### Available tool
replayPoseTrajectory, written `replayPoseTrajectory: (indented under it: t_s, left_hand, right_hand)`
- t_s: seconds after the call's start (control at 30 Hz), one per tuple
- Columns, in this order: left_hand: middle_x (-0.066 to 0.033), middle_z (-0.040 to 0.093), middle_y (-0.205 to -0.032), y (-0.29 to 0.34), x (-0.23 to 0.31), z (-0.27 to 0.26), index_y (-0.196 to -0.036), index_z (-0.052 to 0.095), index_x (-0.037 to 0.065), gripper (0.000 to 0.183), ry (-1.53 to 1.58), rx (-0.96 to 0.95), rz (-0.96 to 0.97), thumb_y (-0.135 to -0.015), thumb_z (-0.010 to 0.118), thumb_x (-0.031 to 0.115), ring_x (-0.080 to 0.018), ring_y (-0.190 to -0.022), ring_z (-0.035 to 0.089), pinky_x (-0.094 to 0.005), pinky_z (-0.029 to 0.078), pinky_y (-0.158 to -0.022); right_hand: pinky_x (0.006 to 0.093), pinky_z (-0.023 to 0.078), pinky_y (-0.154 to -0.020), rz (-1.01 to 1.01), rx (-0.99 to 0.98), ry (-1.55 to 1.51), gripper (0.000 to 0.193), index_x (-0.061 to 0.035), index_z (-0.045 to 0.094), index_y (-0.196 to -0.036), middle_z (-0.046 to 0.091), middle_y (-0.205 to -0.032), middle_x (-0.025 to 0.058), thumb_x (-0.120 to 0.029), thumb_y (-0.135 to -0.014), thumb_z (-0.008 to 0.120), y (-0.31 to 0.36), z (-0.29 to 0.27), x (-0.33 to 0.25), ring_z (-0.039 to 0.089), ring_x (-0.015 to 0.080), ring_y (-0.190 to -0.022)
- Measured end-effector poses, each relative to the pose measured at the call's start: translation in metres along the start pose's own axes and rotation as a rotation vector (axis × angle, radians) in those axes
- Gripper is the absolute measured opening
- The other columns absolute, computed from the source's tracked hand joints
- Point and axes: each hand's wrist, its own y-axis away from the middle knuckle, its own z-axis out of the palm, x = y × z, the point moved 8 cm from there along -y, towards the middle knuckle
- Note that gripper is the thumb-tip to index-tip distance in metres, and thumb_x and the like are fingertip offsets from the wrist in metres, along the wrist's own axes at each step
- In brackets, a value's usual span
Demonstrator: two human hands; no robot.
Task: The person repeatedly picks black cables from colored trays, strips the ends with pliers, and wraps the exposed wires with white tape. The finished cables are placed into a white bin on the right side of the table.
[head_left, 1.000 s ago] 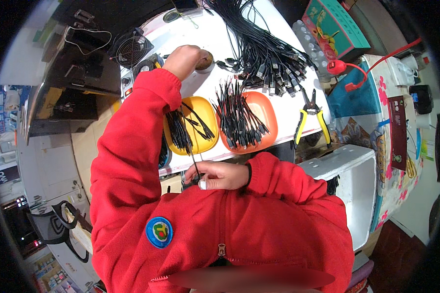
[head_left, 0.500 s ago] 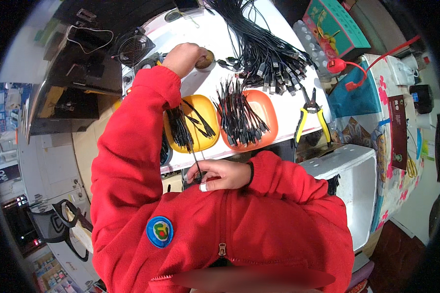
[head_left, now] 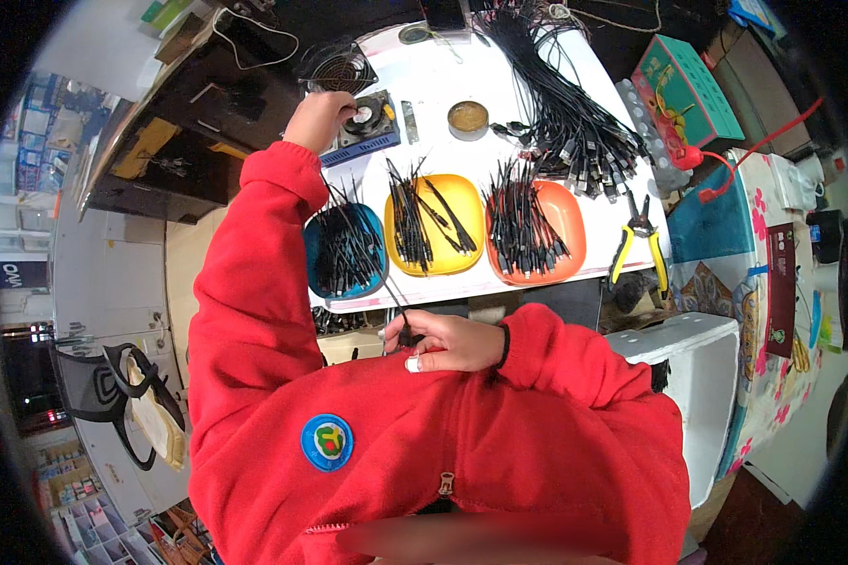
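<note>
My left hand (head_left: 318, 121) reaches to the far left of the white table, its fingers closed beside a small device with a round fan (head_left: 367, 115). What they hold, if anything, is hidden. In front of my chest, my right hand (head_left: 457, 342) pinches a thin black cable (head_left: 399, 306), which slants up toward the blue tray. Black cable pieces lie in three trays: a blue tray (head_left: 377, 273), a yellow tray (head_left: 435, 266) and an orange tray (head_left: 563, 221). A round tin with brown contents (head_left: 468, 120) sits behind them.
At the back right lies a big bundle of black cables (head_left: 575, 122) with plugs. Yellow-handled wire strippers (head_left: 639, 243) rest at the table's right edge. A white foam box (head_left: 697, 348) stands at my right. A black round-grilled fan (head_left: 341, 73) is at the far left.
My left hand has gone from the round tin leftward to the fan device. My right hand still pinches the cable. The view has shifted, bringing the whole blue tray into sight.
</note>
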Motion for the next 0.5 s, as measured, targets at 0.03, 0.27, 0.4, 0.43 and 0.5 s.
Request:
replayPoseTrajectory:
  t_s: [0.03, 0.27, 0.4, 0.43, 0.5]
  left_hand:
    - [-0.0190, 0.063, -0.073, 0.003, -0.011, 0.003, -0.085, 0.066, 0.003, 0.010, -0.005, -0.027, -0.048, -0.082, 0.062, 0.011, -0.0372, -0.071, 0.062, -0.0420, 0.049, -0.064]
    - [-0.0186, 0.062, -0.072, 0.004, -0.034, 0.016, -0.087, 0.066, 0.005, 0.011, -0.127, -0.009, -0.035, -0.081, 0.062, 0.013, -0.0372, -0.071, 0.062, -0.0430, 0.048, -0.064]
    - [-0.0197, 0.062, -0.074, -0.002, -0.035, 0.022, -0.087, 0.066, 0.005, 0.011, -0.196, -0.022, -0.004, -0.081, 0.062, 0.014, -0.0382, -0.073, 0.062, -0.0448, 0.048, -0.066]
    - [-0.0199, 0.063, -0.075, -0.004, -0.035, 0.024, -0.087, 0.066, 0.005, 0.011, -0.217, -0.037, 0.003, -0.081, 0.062, 0.013, -0.0384, -0.074, 0.062, -0.0452, 0.048, -0.067]
    - [-0.0202, 0.064, -0.080, -0.007, -0.035, 0.027, -0.087, 0.066, 0.004, 0.011, -0.240, -0.082, 0.007, -0.081, 0.060, 0.011, -0.0381, -0.078, 0.062, -0.0457, 0.049, -0.069]
  right_hand:
    - [0.0272, 0.045, -0.087, -0.008, -0.008, -0.028, 0.042, -0.0002, 0.038, -0.126, 0.049, -0.117, 0.0083, -0.014, -0.090, 0.057, -0.003, 0.001, 0.000, 0.047, 0.0120, -0.108]
    - [0.0271, 0.044, -0.088, 0.017, -0.005, -0.101, 0.043, -0.0006, 0.037, -0.126, 0.049, -0.116, 0.0083, -0.010, -0.090, 0.057, -0.018, 0.001, 0.006, 0.048, 0.0121, -0.108]
    - [0.0272, 0.045, -0.087, 0.027, 0.014, -0.106, 0.042, 0.0002, 0.037, -0.126, 0.050, -0.114, 0.0082, -0.010, -0.090, 0.057, -0.019, -0.004, 0.009, 0.049, 0.0124, -0.107]
    - [0.0274, 0.045, -0.087, 0.012, 0.010, -0.105, 0.043, 0.0001, 0.037, -0.126, 0.050, -0.114, 0.0082, -0.010, -0.090, 0.057, -0.019, -0.005, 0.008, 0.049, 0.0126, -0.107]
    - [0.0276, 0.044, -0.088, -0.005, 0.003, -0.138, 0.043, -0.0002, 0.037, -0.126, 0.050, -0.114, 0.0084, -0.010, -0.090, 0.057, -0.019, -0.006, 0.008, 0.049, 0.0131, -0.107]
